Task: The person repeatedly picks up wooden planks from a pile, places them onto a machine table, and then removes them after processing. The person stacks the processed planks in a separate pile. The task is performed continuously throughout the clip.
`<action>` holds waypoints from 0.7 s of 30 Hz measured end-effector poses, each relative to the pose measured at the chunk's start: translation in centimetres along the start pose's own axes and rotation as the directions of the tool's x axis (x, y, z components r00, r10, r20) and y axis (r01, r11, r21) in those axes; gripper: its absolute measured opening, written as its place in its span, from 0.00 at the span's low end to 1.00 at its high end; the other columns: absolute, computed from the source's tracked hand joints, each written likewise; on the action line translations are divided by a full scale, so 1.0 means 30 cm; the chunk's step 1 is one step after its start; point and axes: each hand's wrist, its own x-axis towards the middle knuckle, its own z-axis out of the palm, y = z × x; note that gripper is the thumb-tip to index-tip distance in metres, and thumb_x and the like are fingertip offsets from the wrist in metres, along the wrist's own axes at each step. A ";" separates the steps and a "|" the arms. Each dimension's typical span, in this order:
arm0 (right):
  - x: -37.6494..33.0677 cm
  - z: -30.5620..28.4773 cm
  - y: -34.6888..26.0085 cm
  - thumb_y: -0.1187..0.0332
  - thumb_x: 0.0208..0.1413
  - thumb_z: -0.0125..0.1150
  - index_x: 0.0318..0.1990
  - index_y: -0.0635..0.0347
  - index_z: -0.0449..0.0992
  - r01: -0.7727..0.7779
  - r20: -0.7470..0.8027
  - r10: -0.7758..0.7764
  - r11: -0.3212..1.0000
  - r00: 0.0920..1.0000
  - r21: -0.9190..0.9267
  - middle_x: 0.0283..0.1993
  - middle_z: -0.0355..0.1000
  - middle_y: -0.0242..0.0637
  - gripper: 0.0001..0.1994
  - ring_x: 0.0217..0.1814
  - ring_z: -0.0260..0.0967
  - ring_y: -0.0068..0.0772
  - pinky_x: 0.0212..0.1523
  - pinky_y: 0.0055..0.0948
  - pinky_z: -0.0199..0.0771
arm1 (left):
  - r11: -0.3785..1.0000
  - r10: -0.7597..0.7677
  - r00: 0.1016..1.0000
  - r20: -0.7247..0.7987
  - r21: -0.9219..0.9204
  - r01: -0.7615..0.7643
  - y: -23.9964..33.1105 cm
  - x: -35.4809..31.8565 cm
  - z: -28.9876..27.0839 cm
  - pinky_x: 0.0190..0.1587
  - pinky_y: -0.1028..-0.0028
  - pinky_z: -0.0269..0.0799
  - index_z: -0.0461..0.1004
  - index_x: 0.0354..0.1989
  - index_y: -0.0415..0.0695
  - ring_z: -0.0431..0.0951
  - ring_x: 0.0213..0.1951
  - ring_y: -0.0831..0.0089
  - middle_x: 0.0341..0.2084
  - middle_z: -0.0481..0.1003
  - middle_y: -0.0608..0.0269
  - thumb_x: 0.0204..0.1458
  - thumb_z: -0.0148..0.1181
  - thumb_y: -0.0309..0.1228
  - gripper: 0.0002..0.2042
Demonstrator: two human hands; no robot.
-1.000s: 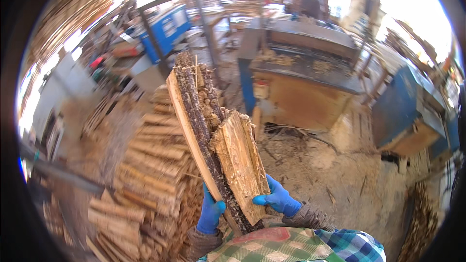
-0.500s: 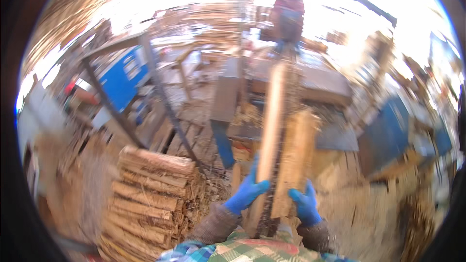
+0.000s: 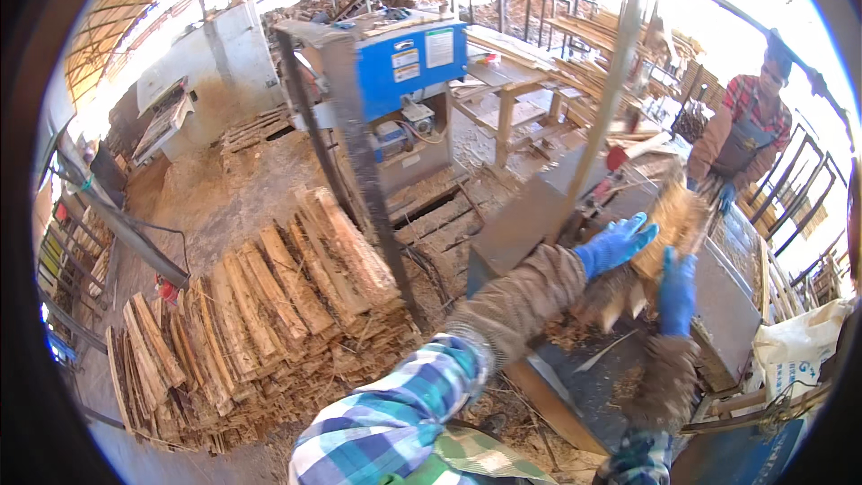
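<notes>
In blue gloves, both my hands are at a short bundle of rough, bark-edged wood slabs [image 3: 672, 223] lying over the dark metal bed of a machine [image 3: 602, 373]. My left hand [image 3: 620, 244] lies along the slabs' left side, fingers stretched out. My right hand [image 3: 678, 292] rests flat against their near right side, its fingers pointing forward and slightly blurred. Beneath the slabs, pointed wood ends and sawdust show. At the slabs' far end stands a co-worker [image 3: 745, 117] in a red checked shirt and apron, with blue-gloved hands close to the wood.
A large stack of bark-edged slabs [image 3: 260, 305] stands at my left. Beyond it are a metal post [image 3: 368, 153] and a blue control cabinet [image 3: 413, 67]. A slanting pole [image 3: 606, 90] rises beside the machine. To the right lies a white sack [image 3: 799, 350]; boards sit on racks behind.
My view has swung left, bringing the slab stack and cabinet nearer the middle. Both hands have reached forward with the slabs, from near my body to over the machine. Their fingers have straightened.
</notes>
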 end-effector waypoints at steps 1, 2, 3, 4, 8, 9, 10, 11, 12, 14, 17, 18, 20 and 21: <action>0.021 0.004 -0.035 0.52 0.64 0.56 0.67 0.64 0.65 -0.323 0.149 0.293 0.912 0.945 0.254 0.64 0.65 0.61 0.30 0.61 0.68 0.57 0.59 0.48 0.71 | 0.990 0.095 0.995 -0.012 0.103 -0.094 0.010 0.004 0.017 0.71 0.58 0.55 0.52 0.75 0.41 0.58 0.70 0.42 0.70 0.54 0.32 0.56 0.56 0.63 0.47; 0.074 -0.011 -0.115 0.45 0.61 0.59 0.66 0.62 0.67 -0.604 0.278 0.539 0.661 0.795 0.445 0.63 0.65 0.60 0.34 0.64 0.66 0.58 0.65 0.50 0.66 | 0.961 0.191 0.982 0.001 0.204 -0.187 0.007 -0.007 0.011 0.71 0.56 0.55 0.54 0.74 0.43 0.58 0.70 0.39 0.69 0.55 0.29 0.53 0.60 0.64 0.48; 0.150 -0.125 -0.156 0.45 0.60 0.59 0.65 0.62 0.68 -0.700 0.527 0.463 0.503 0.713 0.507 0.64 0.66 0.59 0.34 0.67 0.63 0.56 0.67 0.48 0.64 | 0.851 0.057 0.991 0.118 0.514 -0.110 -0.016 -0.007 -0.043 0.66 0.54 0.62 0.62 0.70 0.42 0.66 0.64 0.39 0.65 0.62 0.31 0.52 0.63 0.61 0.44; 0.147 -0.100 -0.176 0.43 0.62 0.56 0.65 0.62 0.67 -0.523 0.412 0.354 0.732 0.840 0.436 0.64 0.67 0.56 0.34 0.67 0.64 0.55 0.66 0.50 0.65 | 0.693 0.151 0.980 0.131 0.693 -0.199 -0.036 0.005 -0.061 0.60 0.52 0.68 0.67 0.65 0.40 0.72 0.57 0.42 0.58 0.69 0.34 0.52 0.63 0.60 0.41; 0.091 0.019 -0.160 0.39 0.65 0.49 0.72 0.62 0.59 -0.480 0.329 0.361 0.505 0.872 0.718 0.78 0.49 0.55 0.39 0.82 0.37 0.58 0.79 0.49 0.39 | 0.718 0.013 0.995 0.095 0.692 -0.076 -0.111 0.022 -0.127 0.69 0.51 0.57 0.56 0.75 0.47 0.61 0.67 0.39 0.66 0.63 0.37 0.57 0.57 0.63 0.43; 0.054 -0.001 -0.119 0.41 0.64 0.55 0.74 0.60 0.57 -0.451 0.366 0.269 0.427 0.891 0.784 0.79 0.46 0.54 0.40 0.83 0.34 0.57 0.79 0.50 0.39 | 0.694 -0.065 0.996 0.067 0.720 -0.003 -0.098 0.015 -0.137 0.72 0.51 0.50 0.54 0.76 0.52 0.53 0.72 0.36 0.70 0.58 0.37 0.57 0.55 0.64 0.44; 0.029 -0.021 -0.105 0.44 0.62 0.61 0.74 0.59 0.58 -0.335 0.279 0.193 0.405 0.941 0.851 0.79 0.47 0.52 0.40 0.84 0.34 0.54 0.79 0.49 0.40 | 0.712 -0.103 0.993 0.062 0.701 0.030 -0.108 0.023 -0.181 0.73 0.51 0.47 0.51 0.77 0.56 0.48 0.74 0.35 0.71 0.56 0.36 0.56 0.55 0.66 0.44; -0.028 -0.029 -0.042 0.45 0.61 0.63 0.74 0.57 0.58 -0.266 0.231 0.132 0.441 0.964 0.857 0.79 0.48 0.50 0.40 0.83 0.36 0.52 0.79 0.48 0.42 | 0.706 -0.109 0.991 0.076 0.707 0.023 -0.103 0.037 -0.149 0.74 0.51 0.47 0.51 0.77 0.56 0.48 0.74 0.35 0.71 0.56 0.36 0.56 0.55 0.66 0.44; -0.069 -0.031 0.001 0.47 0.59 0.65 0.74 0.54 0.58 -0.189 0.182 0.061 0.466 0.981 0.864 0.79 0.49 0.49 0.40 0.83 0.38 0.50 0.79 0.48 0.43 | 0.697 -0.118 0.990 0.081 0.717 0.025 -0.098 0.049 -0.128 0.74 0.50 0.47 0.51 0.77 0.57 0.47 0.74 0.35 0.71 0.56 0.36 0.56 0.54 0.66 0.44; -0.085 -0.008 0.049 0.47 0.58 0.66 0.74 0.52 0.59 -0.170 0.185 0.033 0.578 0.982 0.798 0.78 0.52 0.46 0.40 0.82 0.42 0.49 0.78 0.48 0.47 | 0.700 -0.114 0.987 0.117 0.714 -0.004 -0.090 0.083 -0.097 0.74 0.50 0.47 0.52 0.77 0.56 0.47 0.74 0.38 0.72 0.54 0.37 0.57 0.55 0.65 0.43; -0.073 0.019 0.082 0.47 0.57 0.66 0.73 0.49 0.61 -0.099 0.152 -0.024 0.656 0.988 0.748 0.76 0.55 0.44 0.38 0.80 0.47 0.48 0.77 0.47 0.51 | 0.640 -0.098 0.993 0.069 0.769 0.010 -0.038 0.053 -0.075 0.74 0.52 0.47 0.55 0.76 0.53 0.46 0.75 0.42 0.73 0.53 0.41 0.57 0.59 0.60 0.41; -0.061 0.028 0.089 0.47 0.57 0.66 0.72 0.48 0.62 -0.070 0.134 -0.045 0.671 0.990 0.739 0.76 0.56 0.44 0.37 0.80 0.49 0.48 0.76 0.47 0.52 | 0.656 -0.064 0.995 0.074 0.755 -0.014 -0.027 0.035 -0.070 0.74 0.52 0.47 0.56 0.75 0.53 0.47 0.75 0.43 0.73 0.54 0.42 0.57 0.60 0.59 0.41; 0.002 0.060 0.136 0.47 0.59 0.64 0.71 0.50 0.64 -0.169 0.190 0.068 0.790 0.980 0.590 0.75 0.57 0.44 0.35 0.79 0.50 0.49 0.76 0.46 0.54 | 0.659 0.013 0.995 0.094 0.748 -0.079 0.006 0.016 -0.054 0.74 0.52 0.47 0.58 0.74 0.52 0.48 0.75 0.44 0.73 0.55 0.43 0.57 0.62 0.57 0.40; 0.044 0.085 0.160 0.47 0.59 0.63 0.70 0.51 0.64 -0.214 0.210 0.120 0.833 0.970 0.511 0.75 0.58 0.44 0.35 0.79 0.51 0.49 0.75 0.46 0.54 | 0.644 0.046 0.994 0.104 0.758 -0.109 0.016 0.002 -0.048 0.74 0.52 0.48 0.59 0.74 0.51 0.48 0.75 0.45 0.72 0.56 0.43 0.56 0.63 0.56 0.40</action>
